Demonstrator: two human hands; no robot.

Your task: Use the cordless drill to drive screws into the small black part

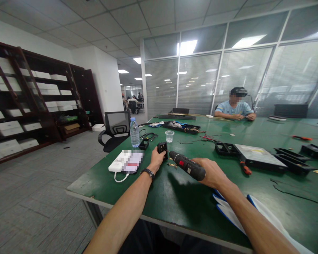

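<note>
My left hand (157, 158) is closed around a small black box-like part (162, 149) with brass-coloured spots on its face, held upright just above the table. In my right hand (210, 171) is a black cordless screwdriver (187, 165) with a red switch. Its tip points left toward the black part; whether the two touch I cannot tell. Small brass-coloured metal pieces (171, 164) lie on the green table (153, 197) below the tool's tip. A clear plastic cup (169, 136) stands just beyond the black part.
At left are a water bottle (134, 132), a phone (132, 162) and a white power bank (119, 161) with a cable. At right lie black trays (294, 160), an orange-handled tool (245, 168) and white-and-blue gloves (230, 211). A person (235, 106) sits across the table.
</note>
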